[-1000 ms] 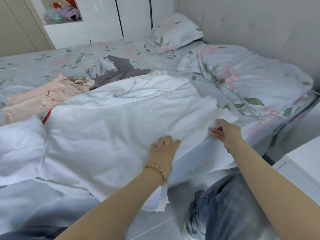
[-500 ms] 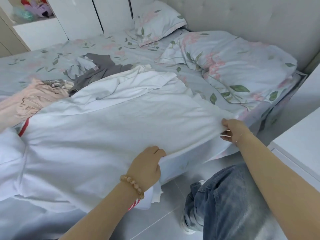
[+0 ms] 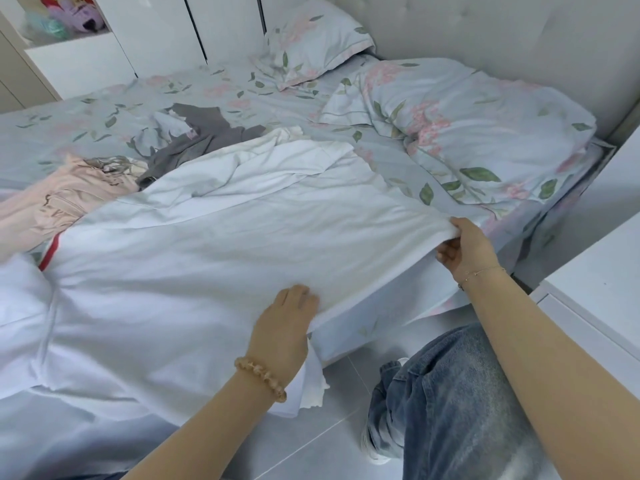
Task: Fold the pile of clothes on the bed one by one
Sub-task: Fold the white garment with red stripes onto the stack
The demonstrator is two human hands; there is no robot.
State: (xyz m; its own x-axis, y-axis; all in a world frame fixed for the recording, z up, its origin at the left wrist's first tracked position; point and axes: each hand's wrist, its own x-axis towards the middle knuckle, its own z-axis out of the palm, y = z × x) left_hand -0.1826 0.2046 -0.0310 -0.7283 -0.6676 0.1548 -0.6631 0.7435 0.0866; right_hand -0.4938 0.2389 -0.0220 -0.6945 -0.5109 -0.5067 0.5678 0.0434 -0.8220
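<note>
Lifted higher, white garment (image 3: 214, 271) hem gripped by left hand (image 3: 282, 327) and right hand (image 3: 467, 249).

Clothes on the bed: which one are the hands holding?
The big white garment. Both hands grip its near edge; the pink and grey clothes lie untouched behind it.

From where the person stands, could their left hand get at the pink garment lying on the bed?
Probably not at once. The left hand holds the white garment's hem, and the pink garment lies far off to the left beyond it. Nothing covers it, so after letting go and leaning over, it looks reachable.
</note>
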